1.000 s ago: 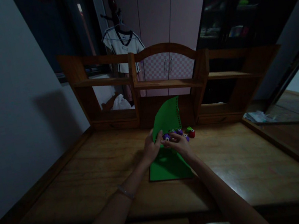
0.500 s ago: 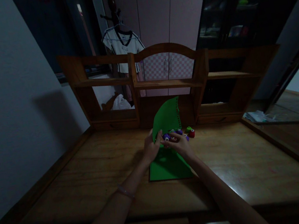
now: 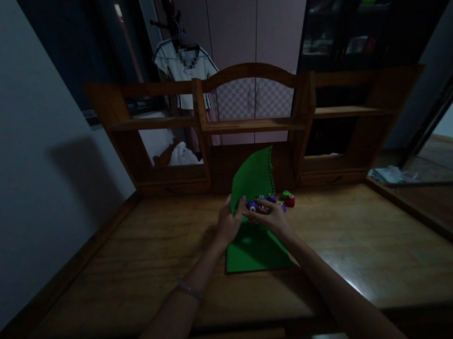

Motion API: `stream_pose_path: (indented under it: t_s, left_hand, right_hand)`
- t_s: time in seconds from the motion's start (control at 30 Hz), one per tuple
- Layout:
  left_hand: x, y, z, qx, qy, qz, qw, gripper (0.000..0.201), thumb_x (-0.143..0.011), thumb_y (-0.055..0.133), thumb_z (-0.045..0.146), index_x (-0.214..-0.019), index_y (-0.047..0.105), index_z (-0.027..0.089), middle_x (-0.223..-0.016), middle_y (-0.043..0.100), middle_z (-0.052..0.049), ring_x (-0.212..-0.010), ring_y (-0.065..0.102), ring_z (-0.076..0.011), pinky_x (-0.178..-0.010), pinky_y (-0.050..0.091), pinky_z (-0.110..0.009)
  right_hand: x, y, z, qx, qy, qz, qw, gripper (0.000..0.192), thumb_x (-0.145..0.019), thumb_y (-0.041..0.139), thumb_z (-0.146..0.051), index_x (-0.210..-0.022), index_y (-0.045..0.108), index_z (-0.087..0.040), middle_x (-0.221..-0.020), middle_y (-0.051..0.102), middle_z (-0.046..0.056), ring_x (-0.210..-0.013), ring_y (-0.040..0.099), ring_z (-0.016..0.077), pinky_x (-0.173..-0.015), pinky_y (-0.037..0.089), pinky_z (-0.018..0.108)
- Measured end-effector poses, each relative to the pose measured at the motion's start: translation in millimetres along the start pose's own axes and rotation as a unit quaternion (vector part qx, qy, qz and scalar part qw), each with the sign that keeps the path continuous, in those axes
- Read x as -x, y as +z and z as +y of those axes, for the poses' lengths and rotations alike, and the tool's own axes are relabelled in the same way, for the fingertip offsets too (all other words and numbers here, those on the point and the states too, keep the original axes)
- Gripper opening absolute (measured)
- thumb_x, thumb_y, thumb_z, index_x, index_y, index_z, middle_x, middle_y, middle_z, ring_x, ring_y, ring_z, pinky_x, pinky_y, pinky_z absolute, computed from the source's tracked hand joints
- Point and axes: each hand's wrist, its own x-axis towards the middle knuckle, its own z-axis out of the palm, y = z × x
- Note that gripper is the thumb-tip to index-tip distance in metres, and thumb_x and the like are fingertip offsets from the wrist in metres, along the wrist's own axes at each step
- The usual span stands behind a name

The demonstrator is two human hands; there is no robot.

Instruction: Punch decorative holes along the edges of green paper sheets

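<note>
A green sheet [image 3: 253,176] with a row of small holes along its right edge stands raised and curved above the desk. My left hand [image 3: 229,222] is closed on its lower left side, thumb in front. My right hand [image 3: 275,219] is beside it, fingers bent together close to the left thumb; what they pinch is too small and dark to make out. Behind the fingers are several small purple toys with round white eyes [image 3: 252,206], partly hidden. A red toy [image 3: 290,201] and a green one [image 3: 286,194] lie just right. Beneath both hands, another green sheet [image 3: 257,254] lies flat.
The wooden desk [image 3: 139,272] has a raised rim on each side and a wooden shelf unit [image 3: 254,125] along its back. Beyond it, a white shirt [image 3: 177,73] hangs on a coat stand. A plastic bag [image 3: 390,175] lies past the right rim.
Almost nothing differs. Both hands and the raised green sheet keep their places; the whole view has shifted very slightly.
</note>
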Motion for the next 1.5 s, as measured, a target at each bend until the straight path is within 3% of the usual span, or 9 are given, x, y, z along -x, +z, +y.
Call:
stream_pose_path:
  t_s: [0.37, 0.73, 1.03, 1.2, 1.5]
  left_hand:
    - [-1.6, 3.5, -8.2, 0.045, -0.052, 0.017, 0.997, 0.034, -0.084, 0.049, 0.045, -0.092, 0.066, 0.016, -0.094, 0.069, -0.007, -0.088, 0.064, -0.0197, -0.079, 0.047, -0.029]
    - [-1.3, 4.7, -7.8, 0.046, -0.052, 0.013, 0.998, 0.033, -0.082, 0.052, 0.045, -0.09, 0.066, 0.016, -0.093, 0.07, -0.007, -0.088, 0.065, -0.0193, -0.078, 0.049, -0.028]
    - [-2.6, 3.3, -9.6, 0.037, -0.036, 0.012, 0.999, 0.033, -0.082, 0.052, 0.044, -0.088, 0.066, 0.015, -0.087, 0.07, -0.008, -0.084, 0.065, -0.0203, -0.075, 0.049, -0.028]
    - [-2.5, 2.4, -5.5, 0.027, -0.047, 0.005, 0.999, 0.032, -0.081, 0.054, 0.044, -0.085, 0.066, 0.015, -0.074, 0.069, -0.006, -0.08, 0.065, -0.0215, -0.07, 0.049, -0.028]
    - [-2.4, 1.9, -4.5, 0.009, -0.073, 0.012, 0.997, 0.033, -0.078, 0.058, 0.044, -0.085, 0.067, 0.014, -0.072, 0.07, -0.007, -0.078, 0.066, -0.0215, -0.068, 0.049, -0.027]
  right_hand:
    - [3.5, 3.6, -9.9, -0.084, 0.029, -0.018, 0.996, 0.034, -0.062, 0.077, -0.038, -0.083, 0.064, -0.014, -0.083, 0.06, 0.005, -0.074, 0.06, 0.0174, -0.073, 0.052, 0.032]
    - [4.9, 4.0, -17.2, -0.098, 0.048, -0.005, 0.994, 0.036, -0.06, 0.078, -0.041, -0.082, 0.064, -0.015, -0.084, 0.061, 0.005, -0.077, 0.061, 0.0181, -0.075, 0.052, 0.031]
    - [1.8, 4.1, -11.4, -0.138, 0.058, -0.008, 0.989, 0.034, -0.061, 0.078, -0.037, -0.084, 0.064, -0.016, -0.086, 0.06, 0.005, -0.074, 0.06, 0.0162, -0.073, 0.051, 0.03]
    - [-0.5, 1.5, -6.8, -0.114, 0.072, 0.005, 0.991, 0.035, -0.06, 0.078, -0.039, -0.082, 0.064, -0.016, -0.079, 0.058, 0.003, -0.065, 0.057, 0.0133, -0.062, 0.049, 0.026]
    - [-1.6, 1.7, -4.5, -0.126, 0.071, 0.008, 0.989, 0.034, -0.06, 0.078, -0.038, -0.083, 0.064, -0.017, -0.08, 0.058, 0.004, -0.067, 0.057, 0.014, -0.061, 0.048, 0.025]
